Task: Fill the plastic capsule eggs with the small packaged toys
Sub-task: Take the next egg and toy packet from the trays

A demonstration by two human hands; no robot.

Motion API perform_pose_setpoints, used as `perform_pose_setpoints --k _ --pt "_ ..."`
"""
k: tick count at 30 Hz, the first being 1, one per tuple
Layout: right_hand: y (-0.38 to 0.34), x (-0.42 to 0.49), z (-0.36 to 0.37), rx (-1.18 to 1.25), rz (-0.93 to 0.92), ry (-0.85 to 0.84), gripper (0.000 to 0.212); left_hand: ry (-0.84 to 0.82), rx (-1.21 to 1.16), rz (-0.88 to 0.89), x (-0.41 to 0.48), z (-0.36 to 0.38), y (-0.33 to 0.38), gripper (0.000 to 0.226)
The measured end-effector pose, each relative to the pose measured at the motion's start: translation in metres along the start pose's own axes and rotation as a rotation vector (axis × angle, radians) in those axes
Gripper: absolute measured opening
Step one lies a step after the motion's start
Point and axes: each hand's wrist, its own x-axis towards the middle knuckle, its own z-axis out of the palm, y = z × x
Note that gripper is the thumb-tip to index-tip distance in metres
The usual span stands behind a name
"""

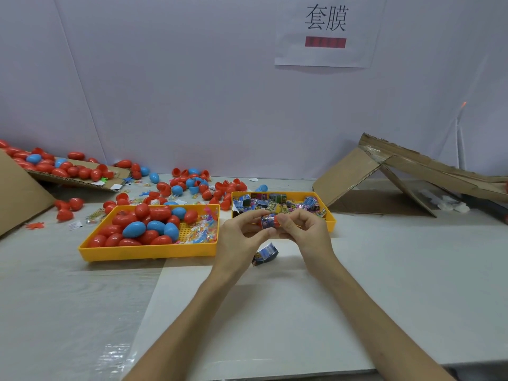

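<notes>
Pale table [384, 270], left hand [239, 237] and right hand [305, 232] pinching red egg [275, 221], seemingly toy [266, 221] inside

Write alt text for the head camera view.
The left hand and right hand pinch a red egg with a toy packet in it. Behind them sit a yellow tray of eggs and a tray of packets; a loose packet lies on the table.

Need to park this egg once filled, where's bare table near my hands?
Bare table: nearside of the left yellow tray, and right of the right yellow tray, nearside of the cardboard. Crowded: loose eggs behind both trays; a packaged toy lies before the right tray.
</notes>
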Motion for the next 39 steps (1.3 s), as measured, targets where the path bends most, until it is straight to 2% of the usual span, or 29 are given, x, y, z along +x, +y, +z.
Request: perform_pose_setpoints --k 8,11,14,18,22,28,33,39 --pt "0.001 0.001 -0.001 0.069 0.021 -0.007 0.023 -0.018 -0.075 -0.016 0.000 0.000 -0.002 0.041" --pt "0.000 0.002 0.000 0.123 0.050 -0.012 0.029 -0.029 -0.121 -0.026 0.001 -0.001 0.000 0.037" --pt "0.000 0.002 0.002 0.173 0.100 -0.024 0.040 -0.049 -0.214 -0.059 0.000 -0.002 0.005 0.036" --pt "0.000 0.003 0.000 0.171 0.103 -0.064 0.037 -0.078 -0.398 -0.176 -0.001 -0.004 0.009 0.027" --pt "-0.001 0.004 -0.001 0.161 0.111 -0.055 0.040 -0.116 -0.504 -0.235 -0.001 -0.004 0.009 0.032" --pt "0.000 0.005 -0.004 0.181 0.108 -0.031 0.031 -0.146 -0.508 -0.249 -0.002 -0.003 0.009 0.035" --pt "0.002 0.004 -0.002 0.177 0.097 -0.046 0.038 -0.103 -0.494 -0.233 -0.001 -0.004 0.010 0.026" --pt "0.002 0.004 -0.002 0.196 0.104 -0.054 0.035 -0.080 -0.485 -0.197 -0.002 -0.004 0.013 0.027"
